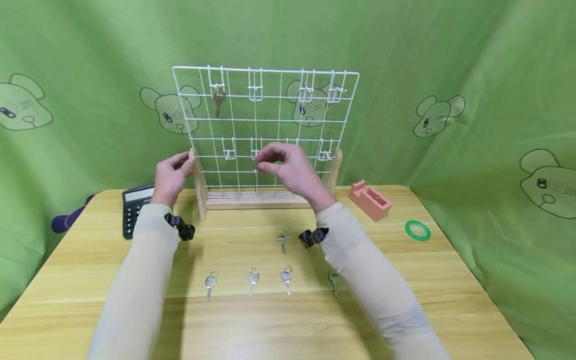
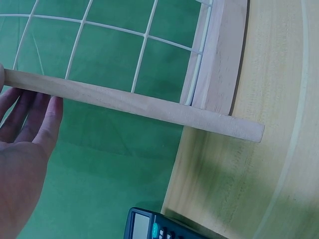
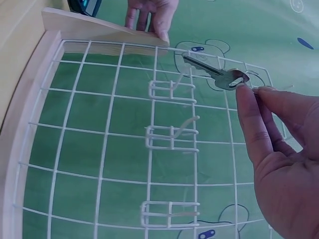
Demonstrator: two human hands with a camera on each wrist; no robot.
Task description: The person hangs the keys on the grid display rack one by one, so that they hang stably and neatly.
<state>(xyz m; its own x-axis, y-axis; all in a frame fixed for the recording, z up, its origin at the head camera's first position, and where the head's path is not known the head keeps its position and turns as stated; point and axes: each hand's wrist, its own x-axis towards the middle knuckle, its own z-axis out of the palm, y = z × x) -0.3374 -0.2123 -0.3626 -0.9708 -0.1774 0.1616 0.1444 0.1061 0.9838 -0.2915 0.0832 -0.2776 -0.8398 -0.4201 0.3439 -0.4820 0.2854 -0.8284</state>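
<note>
Pictured at a wooden table [image 1: 405, 280] before green cloth: a white wire rack [image 1: 265, 130] on a wooden base, steadied and loaded by two hands. Left hand [image 1: 172, 174] set against the rack's left wooden post [image 1: 199, 185], fingers [image 2: 35, 119] straight and relaxed along the wood, gripping nothing. Right hand [image 1: 288, 167] raised to the lower row of hooks, thumb and fingertips [image 3: 246, 107] pinching the head of a key [image 3: 214, 74], blade pointed at the grid beside a hook [image 3: 172, 89]; whether the key already touched that hook, hard to tell from the wrist view.

Seen hanging from the top left hook: one darker key [image 1: 218, 103]. Left lying on the table in front of the rack: five more keys, one [image 1: 282, 241] just beside the right wrist, three in a row near the front edge [image 1: 210, 284] [image 1: 253, 280] [image 1: 286, 279], and one [image 1: 334, 281] partly hidden by the right sleeve.

Also on the table: a black calculator [image 1: 135, 209] left of the rack, a pink tape holder [image 1: 371, 199] to its right, and a green tape roll [image 1: 417, 230] well apart near the right edge.
</note>
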